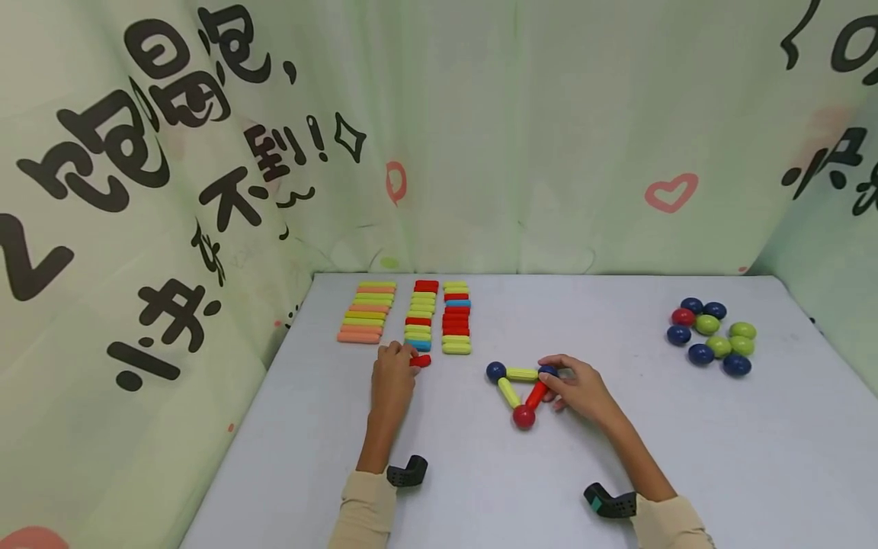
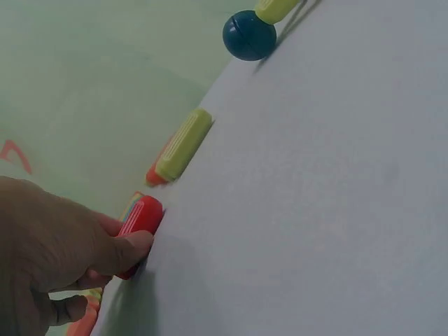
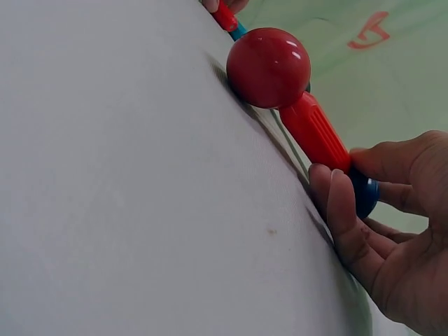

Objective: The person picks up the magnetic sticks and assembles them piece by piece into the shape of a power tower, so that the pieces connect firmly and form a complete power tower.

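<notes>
Between thumb and fingers my left hand (image 1: 394, 380) pinches a short red rod (image 2: 143, 215), at the near end of the middle column of rods (image 1: 420, 316). A triangle of rods and balls lies on the table to its right. Its corners are a dark blue ball (image 1: 496, 372), a red ball (image 1: 524, 417) and a second blue ball (image 3: 365, 192), which my right hand (image 1: 578, 387) grips. Two yellow-green rods (image 1: 523, 374) and one red rod (image 3: 315, 131) form the sides. Fingers partly hide the gripped ball.
A column of longer yellow and orange rods (image 1: 366, 313) lies at the far left, and another column of short rods (image 1: 456, 319) stands right of the middle one. Loose blue, green and red balls (image 1: 706, 325) cluster at the right. A printed curtain (image 1: 521, 137) rises behind the white table (image 1: 789, 457).
</notes>
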The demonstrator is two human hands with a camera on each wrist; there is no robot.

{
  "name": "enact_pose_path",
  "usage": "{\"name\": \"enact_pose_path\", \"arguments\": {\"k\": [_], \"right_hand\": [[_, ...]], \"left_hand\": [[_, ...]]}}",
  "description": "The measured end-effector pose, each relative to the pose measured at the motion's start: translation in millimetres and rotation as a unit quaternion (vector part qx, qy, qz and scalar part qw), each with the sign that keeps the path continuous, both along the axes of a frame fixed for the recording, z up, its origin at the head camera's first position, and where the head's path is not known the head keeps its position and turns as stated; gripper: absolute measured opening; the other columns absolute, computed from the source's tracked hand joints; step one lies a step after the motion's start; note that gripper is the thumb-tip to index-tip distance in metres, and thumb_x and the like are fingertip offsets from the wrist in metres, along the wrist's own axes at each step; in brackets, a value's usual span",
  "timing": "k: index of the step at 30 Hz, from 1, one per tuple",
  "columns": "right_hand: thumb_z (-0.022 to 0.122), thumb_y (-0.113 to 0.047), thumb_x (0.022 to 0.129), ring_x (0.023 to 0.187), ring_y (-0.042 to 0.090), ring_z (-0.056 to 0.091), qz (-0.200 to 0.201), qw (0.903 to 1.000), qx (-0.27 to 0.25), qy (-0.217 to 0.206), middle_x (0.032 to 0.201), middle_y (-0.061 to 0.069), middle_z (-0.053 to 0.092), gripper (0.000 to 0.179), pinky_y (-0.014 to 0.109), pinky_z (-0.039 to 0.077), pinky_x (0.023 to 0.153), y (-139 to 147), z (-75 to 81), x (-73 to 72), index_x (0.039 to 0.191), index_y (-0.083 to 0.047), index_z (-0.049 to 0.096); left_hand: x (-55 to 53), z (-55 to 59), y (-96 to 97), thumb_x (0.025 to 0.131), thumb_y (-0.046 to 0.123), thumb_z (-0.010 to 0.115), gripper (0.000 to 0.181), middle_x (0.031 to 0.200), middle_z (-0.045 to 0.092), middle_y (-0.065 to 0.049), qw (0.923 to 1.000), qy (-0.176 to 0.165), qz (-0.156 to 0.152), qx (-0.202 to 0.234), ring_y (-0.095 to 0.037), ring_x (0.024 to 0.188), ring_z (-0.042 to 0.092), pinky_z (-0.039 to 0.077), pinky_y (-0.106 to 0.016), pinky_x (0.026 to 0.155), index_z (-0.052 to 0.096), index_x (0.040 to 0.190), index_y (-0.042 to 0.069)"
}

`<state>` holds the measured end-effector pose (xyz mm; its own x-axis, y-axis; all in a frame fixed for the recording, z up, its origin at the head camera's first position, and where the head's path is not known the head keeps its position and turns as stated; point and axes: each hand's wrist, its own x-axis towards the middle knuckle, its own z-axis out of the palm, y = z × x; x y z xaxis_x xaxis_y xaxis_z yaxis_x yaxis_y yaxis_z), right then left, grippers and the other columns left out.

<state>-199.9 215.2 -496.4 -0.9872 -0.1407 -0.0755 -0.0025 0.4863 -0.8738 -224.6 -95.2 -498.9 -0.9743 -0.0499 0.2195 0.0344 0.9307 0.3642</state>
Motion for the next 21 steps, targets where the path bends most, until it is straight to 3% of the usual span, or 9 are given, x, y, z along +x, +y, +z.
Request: {"name": "enact_pose_path", "arguments": {"k": [3,6,8,11,12,14,16,21], "right_hand": [[0.062,-0.017,0.096,0.066,0.016,0.063,0.008,1.0000,-0.001,0.000,0.096,0.016,0.063,0.038,0.024,0.055,0.058,2,0.7,-0.8,0.130,-0.001,0.055],[0.062,-0.015,0.096,0.069,0.016,0.064,0.022,0.9996,-0.016,-0.003,0.098,0.017,0.064,0.039,0.024,0.056,0.059,5,1.2,-1.3,0.131,0.000,0.055],[0.061,-0.012,0.096,0.070,0.016,0.064,0.038,0.9988,-0.030,-0.005,0.100,0.019,0.063,0.039,0.025,0.056,0.059,7,1.7,-1.3,0.132,0.002,0.054],[0.060,-0.009,0.096,0.072,0.017,0.065,0.062,0.9967,-0.051,-0.014,0.100,0.020,0.063,0.041,0.025,0.057,0.061,11,1.9,-1.0,0.134,0.005,0.051],[0.060,-0.009,0.096,0.072,0.017,0.066,0.068,0.9958,-0.059,-0.018,0.100,0.020,0.063,0.041,0.026,0.057,0.061,13,2.0,-1.1,0.134,0.005,0.051],[0.060,-0.008,0.096,0.073,0.017,0.066,0.082,0.9938,-0.070,-0.026,0.099,0.021,0.064,0.042,0.026,0.057,0.062,16,2.5,-0.3,0.135,0.005,0.050],[0.061,-0.009,0.096,0.072,0.016,0.067,0.089,0.9925,-0.076,-0.035,0.096,0.020,0.065,0.043,0.026,0.057,0.062,18,3.2,0.2,0.135,0.005,0.050],[0.063,-0.010,0.094,0.070,0.015,0.065,0.092,0.9922,-0.072,-0.045,0.089,0.018,0.066,0.045,0.025,0.056,0.060,19,3.9,1.0,0.135,0.003,0.050]], "left_hand": [[-1.1,2.4,2.3,0.083,0.015,0.077,0.030,0.109,0.062,-0.011,0.9992,-0.023,-0.026,0.021,-0.025,0.100,0.056,0.056,-0.034,0.082,0.071,0.112,0.008],[-2.1,4.9,6.8,0.086,0.013,0.074,0.031,0.112,0.061,-0.012,0.9919,-0.046,-0.068,0.097,-0.025,0.103,0.056,0.057,-0.036,0.083,0.070,0.116,0.005],[-2.3,5.7,12.7,0.088,0.013,0.072,0.032,0.113,0.061,-0.012,0.9789,-0.066,-0.096,0.168,-0.024,0.103,0.056,0.057,-0.036,0.084,0.068,0.119,0.005],[-1.3,7.2,27.2,0.090,0.015,0.070,0.034,0.112,0.064,-0.010,0.9517,-0.093,-0.129,0.263,-0.023,0.103,0.059,0.055,-0.036,0.087,0.064,0.122,0.007],[-0.9,8.0,33.2,0.091,0.017,0.070,0.035,0.112,0.065,-0.009,0.9430,-0.104,-0.135,0.286,-0.022,0.104,0.060,0.055,-0.036,0.088,0.063,0.124,0.008],[0.6,7.3,46.2,0.091,0.021,0.069,0.036,0.113,0.067,-0.006,0.9329,-0.112,-0.144,0.311,-0.020,0.106,0.061,0.055,-0.034,0.089,0.062,0.125,0.011],[1.3,7.6,58.6,0.091,0.023,0.069,0.037,0.115,0.069,-0.005,0.9273,-0.110,-0.152,0.323,-0.019,0.108,0.062,0.055,-0.031,0.090,0.062,0.126,0.012],[-1.5,6.2,79.0,0.091,0.024,0.069,0.034,0.114,0.070,-0.004,0.9254,-0.078,-0.168,0.331,-0.019,0.108,0.064,0.055,-0.027,0.086,0.064,0.123,0.013]]}}
